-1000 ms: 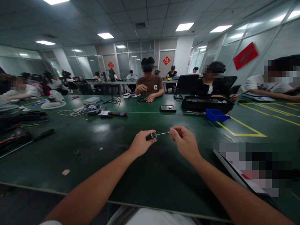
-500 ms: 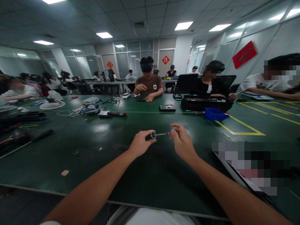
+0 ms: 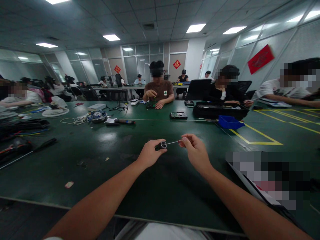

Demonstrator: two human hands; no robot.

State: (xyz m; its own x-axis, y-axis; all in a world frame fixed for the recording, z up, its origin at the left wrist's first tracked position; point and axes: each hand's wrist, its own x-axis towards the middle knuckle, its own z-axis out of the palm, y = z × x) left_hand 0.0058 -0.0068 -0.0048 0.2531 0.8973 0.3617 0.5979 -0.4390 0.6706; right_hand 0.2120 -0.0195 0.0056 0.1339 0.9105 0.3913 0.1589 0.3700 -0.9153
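Above the green table, my left hand is closed on a small black cylindrical part, its round face ringed in silver and turned toward me. Fingers and thumb pinch it from above and below. My right hand is closed on the red handle of a thin screwdriver. Most of that handle is hidden by the fingers. The metal shaft points left and its tip reaches the ringed face of the part; how deep it sits I cannot make out.
A blue bin and a long black housing stand ahead on the right. A hard drive lies at mid-table. Tools and cables are spread leftward, with a long screwdriver. Across the table a person works by hand.
My right hand's fingers have curled in around the screwdriver handle; the index finger stuck out before. My left hand and the black part have stayed nearly still.
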